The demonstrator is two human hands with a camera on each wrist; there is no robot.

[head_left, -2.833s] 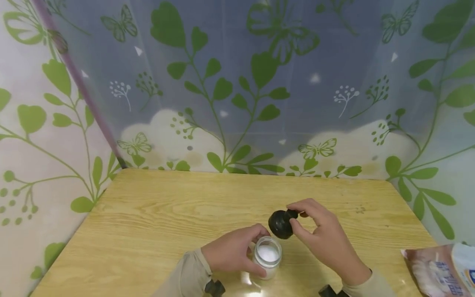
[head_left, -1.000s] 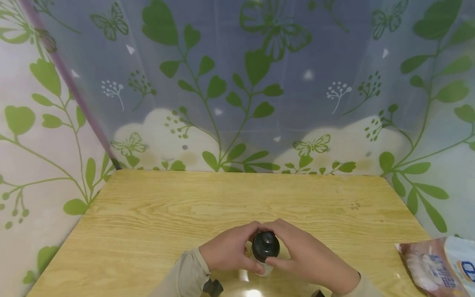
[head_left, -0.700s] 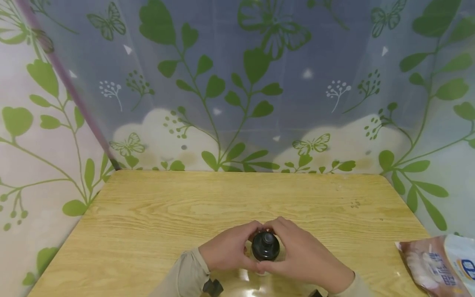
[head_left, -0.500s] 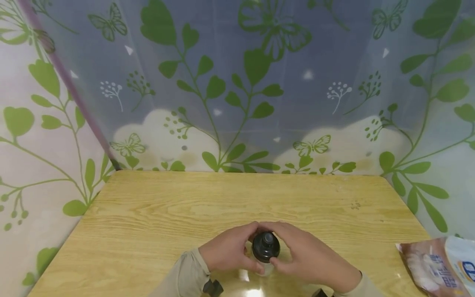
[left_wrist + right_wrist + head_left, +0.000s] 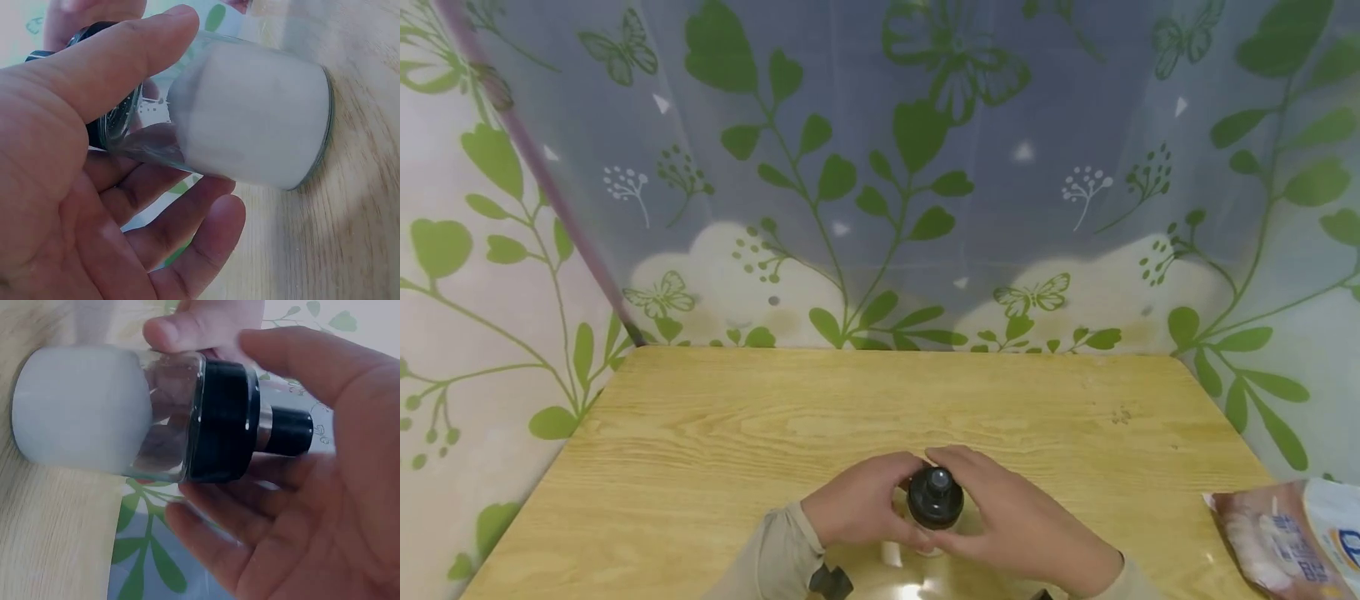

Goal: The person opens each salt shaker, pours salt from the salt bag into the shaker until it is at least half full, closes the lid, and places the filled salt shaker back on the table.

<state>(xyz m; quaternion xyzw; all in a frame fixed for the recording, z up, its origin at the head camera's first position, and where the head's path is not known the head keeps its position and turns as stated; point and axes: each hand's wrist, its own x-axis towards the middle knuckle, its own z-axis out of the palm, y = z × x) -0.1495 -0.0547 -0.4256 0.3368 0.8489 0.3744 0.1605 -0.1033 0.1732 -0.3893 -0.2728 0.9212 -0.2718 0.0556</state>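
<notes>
A clear glass jar (image 5: 250, 112) partly filled with white powder stands upright on the wooden table (image 5: 737, 417). On its mouth sits a black lid (image 5: 935, 500) with a silver band and a knob on top. My left hand (image 5: 865, 504) grips the glass just below the lid, thumb on one side and fingers on the other. From the other side my right hand (image 5: 1022, 529) curls round the lid. In the right wrist view its fingers touch the lid's rim, while the thumb lies close to the opposite edge. Both hands mostly cover the jar in the head view.
A brown and white printed plastic bag (image 5: 1285, 533) lies at the table's right edge. Behind the table hangs a curtain (image 5: 880, 233) with leaves and butterflies. A black wrist mount (image 5: 830, 581) shows below my left sleeve.
At first my right hand held the lid off the uncovered jar; the lid is now on its mouth. Since then the right fingers and thumb have shifted round the lid. The left hand stays on the jar.
</notes>
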